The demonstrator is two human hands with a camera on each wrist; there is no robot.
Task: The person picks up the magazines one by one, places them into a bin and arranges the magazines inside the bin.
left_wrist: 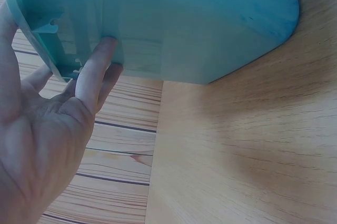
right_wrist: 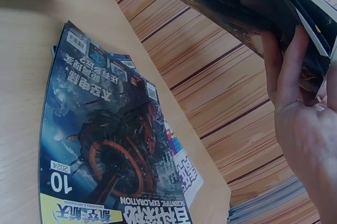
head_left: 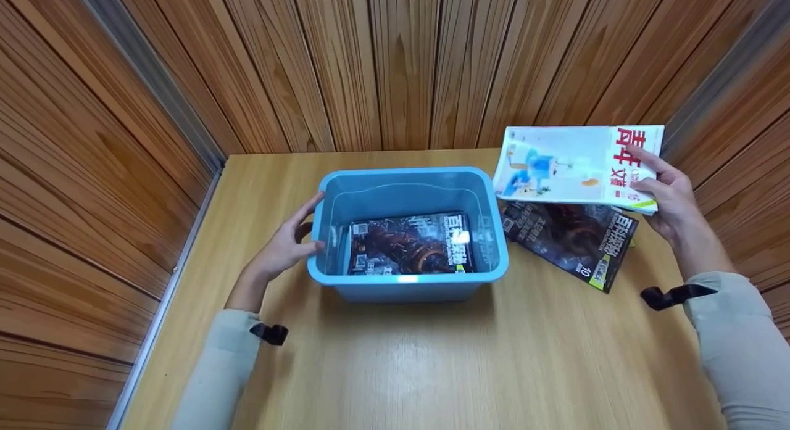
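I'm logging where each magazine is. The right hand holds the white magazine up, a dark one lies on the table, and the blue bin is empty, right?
Not quite: the blue bin is not empty. The head view shows a dark magazine lying flat inside it. The rest holds: the right hand holds the white magazine above another dark magazine.

A light wooden table fills the lower part of the head view; brown wood-plank walls enclose it on three sides; grey metal strips run along the corners; a dark magazine marked 10 lies flat on the table at the right.
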